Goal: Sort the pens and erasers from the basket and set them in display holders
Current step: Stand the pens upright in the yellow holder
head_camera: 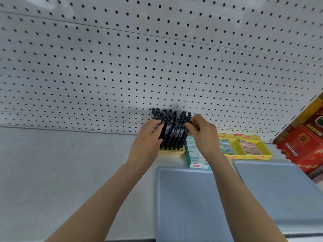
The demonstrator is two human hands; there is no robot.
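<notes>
Just below ctr of the frame a bundle of black plastic pens (pixel 172 131) stands upright, packed tight in a low yellow plastic pen holder (pixel 172 152). It sits at the back of the grey shelf (pixel 61 172), right against the white perforated pegboard (pixel 122 67). The left hand (pixel 148 138) wraps fingers & thumb round the bundle's left side. The right hand (pixel 203 135) pinches the top of a pen at the bundle's right edge btw thumb & fingertips, other fingers curled. Just right of the holder is a row of teal-and-white cardboard eraser boxes (pixel 193 154), then two yellow cardboard display trays (pixel 258 156) w/ wrapped erasers inside. Two pale blue plastic trays (pixel 183 206) lie lower right, nearer the person. Red-and-gold printed boxes (pixel 300 147) stack at the far right edge.
</notes>
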